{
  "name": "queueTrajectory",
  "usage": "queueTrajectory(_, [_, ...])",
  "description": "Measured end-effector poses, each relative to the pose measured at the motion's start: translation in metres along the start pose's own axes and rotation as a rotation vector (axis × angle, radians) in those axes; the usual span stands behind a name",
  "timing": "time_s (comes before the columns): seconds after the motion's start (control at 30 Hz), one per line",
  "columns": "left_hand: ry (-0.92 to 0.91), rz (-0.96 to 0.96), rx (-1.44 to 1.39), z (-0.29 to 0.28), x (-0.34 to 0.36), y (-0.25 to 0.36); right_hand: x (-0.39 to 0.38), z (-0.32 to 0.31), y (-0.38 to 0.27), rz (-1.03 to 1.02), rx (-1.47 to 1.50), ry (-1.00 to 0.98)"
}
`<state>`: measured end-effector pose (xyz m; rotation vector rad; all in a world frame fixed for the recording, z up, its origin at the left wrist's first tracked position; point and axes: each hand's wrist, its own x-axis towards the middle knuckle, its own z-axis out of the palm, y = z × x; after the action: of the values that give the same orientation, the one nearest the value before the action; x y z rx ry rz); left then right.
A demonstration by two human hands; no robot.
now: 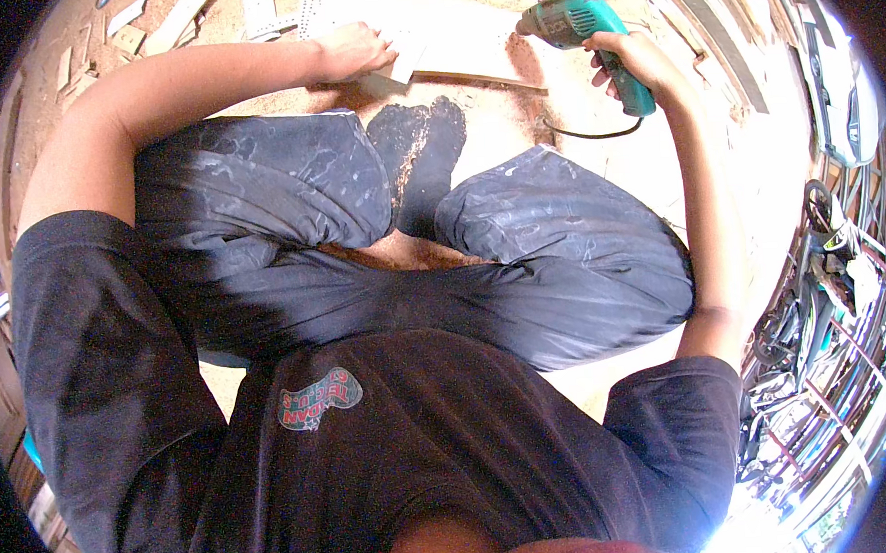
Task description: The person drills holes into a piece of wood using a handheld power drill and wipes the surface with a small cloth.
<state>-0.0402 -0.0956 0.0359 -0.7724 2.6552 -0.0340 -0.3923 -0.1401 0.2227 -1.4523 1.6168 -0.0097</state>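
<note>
A green power drill (580, 17) is gripped by its handle in my right hand (634, 58), with its chuck pointing left. A black cord (596, 134) curves from the base of the handle. Below the chuck lies a pale wooden board (476, 39), brightly lit, with brown shavings (524, 60) near its right end. My left hand (353, 51) is closed over a small pale wood piece (391, 80) at the board's left part, fingers bent over its top. The drill's tip is too bright and small to make out.
Wood offcuts (177, 22) lie scattered at the far left. A sheet with a ring-like edge (305, 21) is beyond my left hand. Long planks (705, 22) lie at the far right. A cluttered stack of bars (821, 407) stands at the right. My bent knees flank a dark patch (422, 157).
</note>
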Motion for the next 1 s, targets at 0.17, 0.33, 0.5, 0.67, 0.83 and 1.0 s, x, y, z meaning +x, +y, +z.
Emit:
queueTrajectory(0.17, [0.027, -0.010, -0.002, 0.005, 0.004, 0.000, 0.012, -0.016, 0.013, 0.099, 0.056, -0.056])
queueTrajectory(0.33, [0.077, 0.005, -0.001, 0.012, 0.002, -0.002, 0.014, -0.019, 0.019, 0.107, 0.127, -0.055])
queueTrajectory(0.5, [0.067, 0.005, 0.007, 0.004, 0.003, 0.000, 0.015, -0.018, 0.023, 0.085, 0.109, -0.025])
queueTrajectory(0.67, [0.048, 0.004, -0.017, 0.010, 0.002, -0.003, 0.017, -0.016, 0.012, 0.134, 0.065, -0.037])
queueTrajectory(0.83, [0.044, 0.004, 0.020, 0.008, 0.005, -0.002, 0.018, -0.015, 0.024, 0.125, 0.089, -0.046])
queueTrajectory(1.0, [0.059, 0.006, 0.052, 0.007, 0.003, -0.002, 0.022, -0.003, 0.017, 0.016, 0.011, -0.034])
